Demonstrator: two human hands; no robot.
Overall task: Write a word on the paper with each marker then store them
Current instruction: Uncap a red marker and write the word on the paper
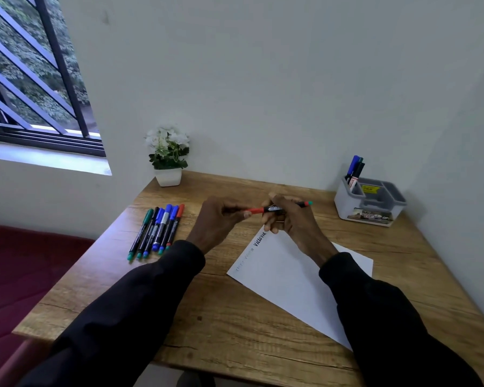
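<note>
Both hands hold one red-capped marker (266, 210) level above the wooden table. My left hand (221, 219) pinches its red cap end. My right hand (291, 216) wraps the black barrel, and a green tip sticks out past that hand to the right. Under my right hand lies a white sheet of paper (288, 277) with three words written along its upper left edge, the darkest in black. Several markers (157, 230) with green, black, blue and red caps lie side by side to the left. A grey and white organizer (370, 202) at the back right holds three markers upright.
A small white pot with white flowers (168, 155) stands at the table's back left corner against the wall. A window with dark bars is at the far left. A dark red seat (25, 275) sits below the table's left edge.
</note>
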